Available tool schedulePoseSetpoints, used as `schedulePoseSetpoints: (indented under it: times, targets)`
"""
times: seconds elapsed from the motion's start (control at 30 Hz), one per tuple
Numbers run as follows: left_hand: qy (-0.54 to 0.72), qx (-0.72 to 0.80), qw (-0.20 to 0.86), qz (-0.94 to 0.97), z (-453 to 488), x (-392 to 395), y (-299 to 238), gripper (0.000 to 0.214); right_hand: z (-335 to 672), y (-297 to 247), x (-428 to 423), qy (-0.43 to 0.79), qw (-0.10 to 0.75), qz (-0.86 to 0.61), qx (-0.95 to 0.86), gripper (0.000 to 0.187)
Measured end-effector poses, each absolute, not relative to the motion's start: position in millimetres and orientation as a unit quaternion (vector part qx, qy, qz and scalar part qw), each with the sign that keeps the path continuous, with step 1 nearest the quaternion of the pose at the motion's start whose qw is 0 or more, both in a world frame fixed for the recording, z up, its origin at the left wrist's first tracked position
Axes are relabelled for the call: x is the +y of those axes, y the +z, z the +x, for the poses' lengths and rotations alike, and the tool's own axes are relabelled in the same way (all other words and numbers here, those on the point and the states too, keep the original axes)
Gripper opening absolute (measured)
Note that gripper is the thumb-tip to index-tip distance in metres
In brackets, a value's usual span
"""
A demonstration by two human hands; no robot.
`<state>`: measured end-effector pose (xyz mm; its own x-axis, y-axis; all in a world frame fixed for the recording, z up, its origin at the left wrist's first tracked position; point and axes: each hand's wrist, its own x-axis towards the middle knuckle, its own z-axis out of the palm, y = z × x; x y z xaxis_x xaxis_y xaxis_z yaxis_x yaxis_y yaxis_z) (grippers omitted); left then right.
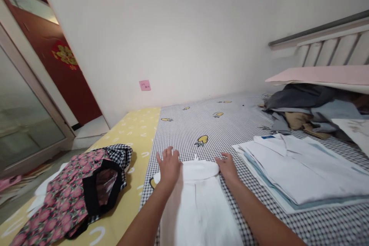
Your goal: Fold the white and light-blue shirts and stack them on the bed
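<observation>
Lots of room on the checked sheet [178,132] past the left hand [169,167] and right hand [228,168], but folded white shirts [300,171] hem in the right, and a floral garment [60,196] sits left.

Folded white shirts [300,173] at 3 o'clock. Flowery pink cloth [62,196] at 8 o'clock, on yellow mattress [138,134]. Dark clothes pile [300,100] at 2 o'clock, under pink board [317,75]. Red door [54,65] at 10 o'clock. Pink note [144,85] on wall [184,27] at 12 o'clock.

White garment [198,207] runs off the bottom edge, its left end partly under left hand [169,168]. Shirt stack [300,173] cut off at right. Clothes pile [305,103] partly under pink board [317,75], also cut off. Pink note [144,85]: writing too small to read.
</observation>
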<state>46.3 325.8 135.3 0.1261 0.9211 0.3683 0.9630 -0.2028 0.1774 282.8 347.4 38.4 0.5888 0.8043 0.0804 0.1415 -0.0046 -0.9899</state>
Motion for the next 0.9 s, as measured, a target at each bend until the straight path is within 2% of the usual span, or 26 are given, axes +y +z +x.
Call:
schedulePoseSetpoints:
  times: [0.1, 0.2, 0.3, 0.43, 0.53, 0.7, 0.83, 0.9]
  targets:
    - [-0.253, -0.639, 0.126, -0.715, 36, 319, 132, 0.032, 292, 46, 335, 0.195, 0.621, -0.658, -0.377, 0.034]
    - [-0.272, -0.567, 0.165, -0.760, 21, 301, 123, 0.036, 285, 64, 315, 0.064, 0.594, -0.614, -0.516, 0.030]
    - [-0.240, -0.521, 0.127, -0.809, 9, 286, 109, 0.037, 267, 75, 297, -0.052, 0.474, -0.530, -0.701, 0.033]
    - [-0.105, -0.499, -0.006, -0.860, -5, 283, 78, 0.043, 255, 51, 286, 0.005, 0.263, -0.584, -0.768, 0.039]
    - [-0.042, -0.483, -0.068, -0.872, -16, 291, 54, 0.051, 257, 22, 286, 0.029, 0.179, -0.640, -0.747, 0.042]
    - [-0.031, -0.519, -0.108, -0.847, -15, 299, 46, 0.052, 267, 9, 295, 0.075, 0.216, -0.645, -0.729, 0.044]
    - [-0.056, -0.604, -0.075, -0.792, -2, 281, 57, 0.063, 285, 20, 295, 0.157, 0.380, -0.665, -0.623, 0.055]
    - [-0.099, -0.630, -0.018, -0.770, 3, 265, 60, 0.071, 292, 24, 284, 0.162, 0.416, -0.690, -0.570, 0.053]
